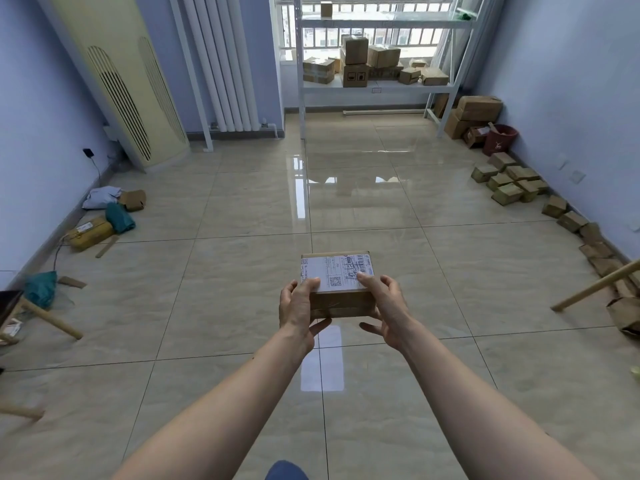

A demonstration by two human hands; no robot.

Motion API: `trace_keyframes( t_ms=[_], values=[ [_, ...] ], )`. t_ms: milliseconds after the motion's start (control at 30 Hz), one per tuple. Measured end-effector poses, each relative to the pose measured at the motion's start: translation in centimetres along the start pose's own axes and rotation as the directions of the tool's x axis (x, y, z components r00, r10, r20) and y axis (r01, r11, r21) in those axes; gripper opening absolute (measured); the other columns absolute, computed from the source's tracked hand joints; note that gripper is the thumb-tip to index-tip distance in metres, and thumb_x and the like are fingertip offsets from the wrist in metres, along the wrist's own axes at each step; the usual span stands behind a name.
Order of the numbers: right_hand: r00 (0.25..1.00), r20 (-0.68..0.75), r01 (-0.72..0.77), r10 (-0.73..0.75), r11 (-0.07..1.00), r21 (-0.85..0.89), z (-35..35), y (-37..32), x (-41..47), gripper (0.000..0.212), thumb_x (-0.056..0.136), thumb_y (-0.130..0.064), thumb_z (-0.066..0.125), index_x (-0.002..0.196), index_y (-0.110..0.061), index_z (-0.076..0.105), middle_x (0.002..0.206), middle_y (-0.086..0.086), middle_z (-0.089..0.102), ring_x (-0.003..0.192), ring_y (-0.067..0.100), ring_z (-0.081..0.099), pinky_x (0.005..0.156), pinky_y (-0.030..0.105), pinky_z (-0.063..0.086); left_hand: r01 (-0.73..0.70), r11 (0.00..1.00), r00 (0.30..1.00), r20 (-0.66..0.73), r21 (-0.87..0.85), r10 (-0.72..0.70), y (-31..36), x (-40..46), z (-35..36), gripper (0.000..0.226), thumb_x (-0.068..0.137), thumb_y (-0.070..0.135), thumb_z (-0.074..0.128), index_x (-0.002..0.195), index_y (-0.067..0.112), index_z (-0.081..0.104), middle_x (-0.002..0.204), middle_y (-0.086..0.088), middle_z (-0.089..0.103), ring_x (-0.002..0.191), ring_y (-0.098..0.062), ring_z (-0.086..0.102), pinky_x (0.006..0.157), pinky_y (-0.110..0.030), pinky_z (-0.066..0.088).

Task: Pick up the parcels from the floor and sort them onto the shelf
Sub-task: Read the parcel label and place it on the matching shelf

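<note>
I hold a small cardboard parcel [337, 284] with a white shipping label on top, out in front of me above the tiled floor. My left hand [298, 308] grips its left end and my right hand [384, 311] grips its right end, thumbs on the label. The white metal shelf [377, 87] stands at the far end by the window, with several cardboard boxes [356, 62] on its middle level and one small box [326, 9] higher up. More parcels lie on the floor: bags and a yellow packet [90, 233] at the left wall, small boxes [507, 181] along the right wall.
A tall cream air-conditioner unit [128, 95] and a white radiator [221, 64] stand at the back left. A red bucket [499, 139] and larger boxes [478, 109] sit beside the shelf at the right. Wooden furniture legs [52, 318] poke in at both sides.
</note>
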State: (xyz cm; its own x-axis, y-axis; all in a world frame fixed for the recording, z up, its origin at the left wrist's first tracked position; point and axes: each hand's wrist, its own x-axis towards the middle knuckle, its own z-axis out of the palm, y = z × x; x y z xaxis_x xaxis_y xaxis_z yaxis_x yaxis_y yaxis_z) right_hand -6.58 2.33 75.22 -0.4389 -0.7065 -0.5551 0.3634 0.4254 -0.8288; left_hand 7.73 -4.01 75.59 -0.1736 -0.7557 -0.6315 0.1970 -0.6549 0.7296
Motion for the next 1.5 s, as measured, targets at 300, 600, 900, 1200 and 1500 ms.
trace_keyframes(
  t_ms=[300, 600, 900, 1200, 1500],
  values=[
    [0.996, -0.077, 0.039, -0.035, 0.998, 0.054, -0.7, -0.6, 0.5, 0.044, 0.076, -0.034, 0.072, 0.115, -0.019, 0.058, 0.111, 0.008, 0.064, 0.095, 0.023, 0.060, 0.070, 0.039, 0.053, 0.037, 0.980, 0.997, 0.063, 0.198, -0.050, 1.1, -0.5, -0.4, 0.086, 0.064, 0.054, 0.070, 0.141, 0.036, 0.039, 0.125, -0.009, 0.060, 0.107, -0.029, 0.061, 0.094, -0.056, 0.050],
    [0.998, 0.011, 0.057, -0.057, 0.998, 0.004, -0.6, -1.3, 0.4, 0.051, 0.076, -0.046, 0.070, 0.120, -0.023, 0.059, 0.112, 0.005, 0.064, 0.096, 0.020, 0.060, 0.082, 0.042, 0.053, 0.024, 0.982, 0.996, 0.081, 0.185, -0.039, 1.5, -0.4, -0.3, 0.043, 0.077, 0.037, 0.070, 0.113, 0.013, 0.069, 0.090, -0.008, 0.068, 0.092, -0.029, 0.066, 0.082, -0.049, 0.059],
    [0.997, 0.072, 0.041, -0.040, 0.999, -0.010, 1.1, -1.1, 0.0, 0.067, 0.077, -0.049, 0.072, 0.136, -0.027, 0.049, 0.115, 0.005, 0.069, 0.099, 0.027, 0.070, 0.083, 0.047, 0.057, -0.060, 0.995, 0.998, -0.008, 0.081, 0.061, 1.8, -0.5, 1.1, 0.044, 0.082, 0.037, 0.069, 0.115, 0.010, 0.058, 0.107, -0.015, 0.073, 0.099, -0.030, 0.068, 0.081, -0.050, 0.058],
    [0.994, 0.058, 0.097, -0.098, 0.995, 0.016, 2.3, -3.3, -0.1, 0.034, 0.088, -0.035, 0.062, 0.119, -0.020, 0.063, 0.103, 0.007, 0.070, 0.087, 0.025, 0.067, 0.066, 0.036, 0.056, -0.126, 0.969, 0.988, 0.116, 0.210, 0.103, 3.9, -0.1, 0.0, 0.039, 0.083, 0.034, 0.069, 0.117, 0.018, 0.059, 0.110, -0.010, 0.072, 0.091, -0.025, 0.068, 0.072, -0.036, 0.056],
    [0.983, -0.040, 0.178, -0.180, 0.982, -0.067, 5.8, -4.0, 0.9, 0.049, 0.087, -0.039, 0.070, 0.124, -0.011, 0.055, 0.114, 0.007, 0.069, 0.105, 0.024, 0.066, 0.087, 0.046, 0.055, -0.234, 0.950, 0.972, 0.076, 0.206, 0.222, 6.3, 1.9, 0.1, 0.050, 0.086, 0.037, 0.069, 0.129, 0.022, 0.049, 0.110, -0.008, 0.067, 0.090, -0.022, 0.066, 0.083, -0.042, 0.055]
  ],
)
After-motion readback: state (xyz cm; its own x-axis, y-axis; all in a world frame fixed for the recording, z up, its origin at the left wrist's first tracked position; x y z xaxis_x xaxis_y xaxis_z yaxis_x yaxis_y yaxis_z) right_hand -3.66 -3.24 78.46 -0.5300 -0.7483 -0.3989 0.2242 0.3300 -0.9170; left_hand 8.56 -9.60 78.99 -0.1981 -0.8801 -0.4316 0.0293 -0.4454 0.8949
